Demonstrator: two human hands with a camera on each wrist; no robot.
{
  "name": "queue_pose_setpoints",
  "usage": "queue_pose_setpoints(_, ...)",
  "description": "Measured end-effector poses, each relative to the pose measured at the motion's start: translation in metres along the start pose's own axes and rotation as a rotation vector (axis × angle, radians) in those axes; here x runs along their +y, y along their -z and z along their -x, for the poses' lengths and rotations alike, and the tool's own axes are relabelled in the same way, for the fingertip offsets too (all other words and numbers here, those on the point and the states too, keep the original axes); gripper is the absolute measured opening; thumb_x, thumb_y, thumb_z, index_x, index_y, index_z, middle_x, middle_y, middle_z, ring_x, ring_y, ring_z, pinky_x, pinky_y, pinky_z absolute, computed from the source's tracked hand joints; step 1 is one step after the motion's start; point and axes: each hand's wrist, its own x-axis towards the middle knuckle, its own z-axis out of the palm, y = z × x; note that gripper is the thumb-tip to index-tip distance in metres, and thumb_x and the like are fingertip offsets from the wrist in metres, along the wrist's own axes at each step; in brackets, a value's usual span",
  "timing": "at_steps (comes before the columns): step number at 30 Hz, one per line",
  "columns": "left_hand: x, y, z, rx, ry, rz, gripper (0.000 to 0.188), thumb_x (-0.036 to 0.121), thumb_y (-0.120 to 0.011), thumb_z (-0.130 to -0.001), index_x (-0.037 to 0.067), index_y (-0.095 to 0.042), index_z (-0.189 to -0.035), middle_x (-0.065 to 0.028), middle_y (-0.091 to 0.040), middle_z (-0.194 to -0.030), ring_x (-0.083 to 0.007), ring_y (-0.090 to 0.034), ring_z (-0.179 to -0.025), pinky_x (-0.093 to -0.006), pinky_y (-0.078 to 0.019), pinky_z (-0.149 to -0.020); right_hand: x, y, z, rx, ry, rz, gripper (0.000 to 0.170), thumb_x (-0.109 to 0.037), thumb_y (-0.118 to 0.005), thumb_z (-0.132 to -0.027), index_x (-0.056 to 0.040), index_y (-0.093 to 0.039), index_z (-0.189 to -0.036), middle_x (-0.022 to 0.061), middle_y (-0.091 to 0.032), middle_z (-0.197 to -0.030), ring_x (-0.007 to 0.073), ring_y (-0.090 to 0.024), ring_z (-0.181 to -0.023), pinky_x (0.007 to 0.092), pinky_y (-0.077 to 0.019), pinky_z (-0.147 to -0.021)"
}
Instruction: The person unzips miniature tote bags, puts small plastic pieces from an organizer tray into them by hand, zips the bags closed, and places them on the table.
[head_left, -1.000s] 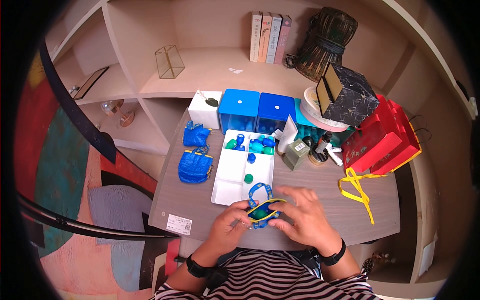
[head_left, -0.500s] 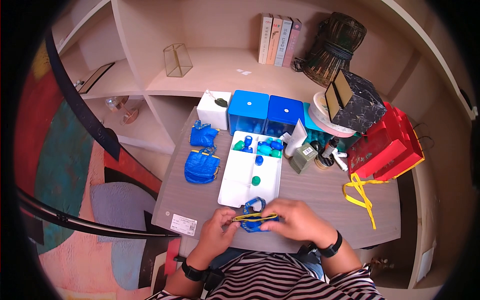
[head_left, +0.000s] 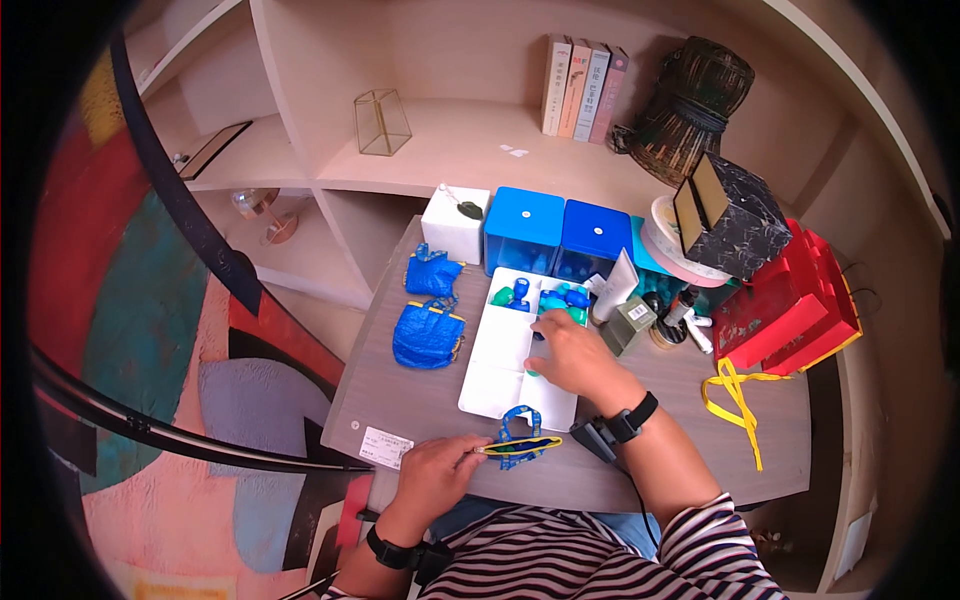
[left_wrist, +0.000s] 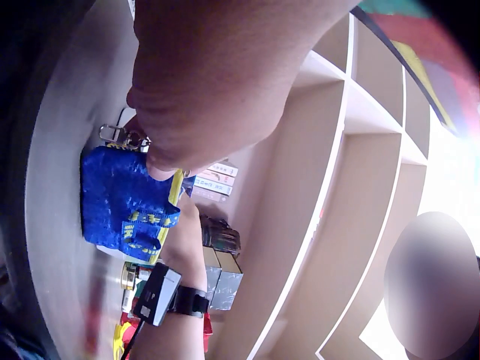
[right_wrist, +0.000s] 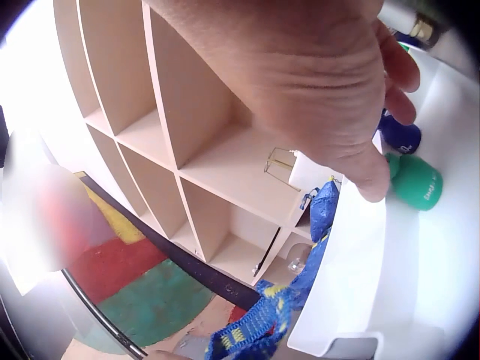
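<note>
Filling: judging by the layout, a small blue woven-plastic pouch with a yellow zip (left_wrist: 112,199) is being filled with little bottles; it is being held at the lower middle of the head view, just below a white plastic compartmented tray (head_left: 497,340), green and blue showing in its mouth.
Zip end: the pouch corner is being pinched by the fingers of the left hand (head_left: 437,477), beside a silver metal clasp (left_wrist: 132,140).
Tray's right column: the right hand (head_left: 575,355) is being held with bent fingers close to a small green plastic bottle (right_wrist: 420,184) and a small dark blue plastic bottle (right_wrist: 401,136); whether either is being grasped cannot be told.
Next bottle: a secure pinch, a lift over the tray wall and a lowering into the pouch mouth are probably being called for.
Strap: a blue-and-yellow webbing loop (right_wrist: 251,330) is being left standing between mouth and tray, and could be snagged.
Tray's right edge: a white tube (head_left: 615,287) and a green cardboard carton (head_left: 628,326) are being kept near the right hand and could be knocked.
Surroundings: two blue pouches (head_left: 428,335) are being left at the tray's left; a red paper bag (head_left: 780,300) is being kept at the far right.
</note>
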Motion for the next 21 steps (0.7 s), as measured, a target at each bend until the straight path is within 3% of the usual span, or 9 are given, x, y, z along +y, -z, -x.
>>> queue_pose_setpoints(2,-0.002,-0.001,0.004,-0.007,0.017,0.016,0.018,0.013,-0.08,-0.086,0.011,-0.079,-0.105,-0.0095,-0.079,-0.097,-0.0288,-0.076,-0.086,-0.0394,-0.0588,-0.074,-0.001,-0.002,0.002,-0.027,-0.048,-0.023,0.058,-0.028,-0.081,-0.085,0.0014,-0.065,-0.131,0.0203,-0.06,-0.137,0.0389,-0.066,-0.118,0.0454,-0.0548,-0.099)
queue_pose_setpoints(4,-0.004,-0.001,0.003,0.013,0.044,0.053,0.018,0.013,-0.08,-0.086,0.011,-0.078,-0.103,-0.0091,-0.079,-0.1,-0.0285,-0.076,-0.087,-0.039,-0.059,-0.074,0.001,-0.004,0.002,0.008,-0.027,0.026,0.047,-0.023,-0.079,-0.085,0.0015,-0.066,-0.124,0.0212,-0.061,-0.132,0.0385,-0.069,-0.111,0.0457,-0.0588,-0.09)
queue_pose_setpoints(7,-0.006,-0.005,-0.001,0.032,-0.043,0.1,0.017,0.013,-0.08,-0.086,0.011,-0.078,-0.103,-0.0077,-0.078,-0.101,-0.0285,-0.076,-0.087,-0.0381,-0.0591,-0.074,-0.002,-0.004,-0.001,-0.02,-0.122,0.043,0.05,-0.022,-0.077,-0.086,0.0029,-0.066,-0.129,0.0232,-0.061,-0.132,0.0405,-0.068,-0.112,0.0462,-0.0564,-0.095)
queue_pose_setpoints(10,0.001,-0.001,-0.004,0.009,-0.067,0.065,0.017,0.012,-0.08,-0.086,0.01,-0.077,-0.103,-0.0069,-0.077,-0.1,-0.0287,-0.075,-0.086,-0.0381,-0.059,-0.073,0.0,-0.012,-0.003,-0.084,-0.189,0.108,0.05,-0.022,-0.076,-0.087,0.0001,-0.066,-0.13,0.0235,-0.064,-0.129,0.0402,-0.069,-0.111,0.0467,-0.0577,-0.092)
queue_pose_setpoints(11,0.003,0.0,-0.004,0.008,-0.067,0.066,0.017,0.012,-0.08,-0.086,0.01,-0.077,-0.103,-0.0069,-0.077,-0.1,-0.0287,-0.075,-0.086,-0.0381,-0.059,-0.073,0.001,-0.016,-0.002,-0.085,-0.191,0.108,0.05,-0.022,-0.076,-0.087,0.0001,-0.066,-0.13,0.0235,-0.064,-0.129,0.0402,-0.069,-0.111,0.0467,-0.0577,-0.092)
queue_pose_setpoints(13,0.005,0.0,-0.004,-0.039,-0.028,0.055,0.025,0.005,-0.082,-0.085,0.005,-0.076,-0.109,-0.0128,-0.075,-0.102,-0.0292,-0.075,-0.092,-0.0353,-0.0596,-0.078,0.002,-0.023,0.003,-0.027,-0.103,0.181,0.035,-0.014,-0.07,-0.087,0.0009,-0.066,-0.119,0.0229,-0.067,-0.12,0.04,-0.073,-0.099,0.0489,-0.0612,-0.079)
queue_pose_setpoints(17,0.003,-0.003,-0.002,-0.033,-0.025,0.059,0.025,0.004,-0.081,-0.084,0.005,-0.074,-0.109,-0.013,-0.075,-0.103,-0.0298,-0.075,-0.091,-0.0357,-0.0594,-0.078,0.003,-0.026,0.005,-0.032,-0.073,0.208,0.031,-0.011,-0.066,-0.089,-0.0014,-0.067,-0.118,0.0212,-0.07,-0.113,0.039,-0.074,-0.098,0.0487,-0.061,-0.078)
queue_pose_setpoints(19,0.0,-0.006,-0.001,0.022,-0.049,0.054,0.02,0.009,-0.08,-0.085,0.006,-0.074,-0.104,-0.0108,-0.074,-0.099,-0.0315,-0.073,-0.084,-0.0392,-0.0574,-0.072,0.001,-0.02,0.008,-0.039,-0.117,0.156,0.034,-0.02,-0.074,-0.088,-0.0061,-0.067,-0.118,0.0194,-0.073,-0.11,0.0366,-0.073,-0.099,0.047,-0.0586,-0.082)
queue_pose_setpoints(21,0.002,-0.005,-0.001,0.019,-0.028,0.064,0.02,0.008,-0.08,-0.085,0.005,-0.073,-0.104,-0.0117,-0.074,-0.099,-0.0319,-0.073,-0.084,-0.0391,-0.0571,-0.072,-0.013,0.002,0.023,0.029,-0.088,0.102,0.032,-0.019,-0.074,-0.088,-0.0066,-0.068,-0.118,0.0181,-0.073,-0.107,0.0364,-0.073,-0.097,0.0474,-0.0582,-0.081)
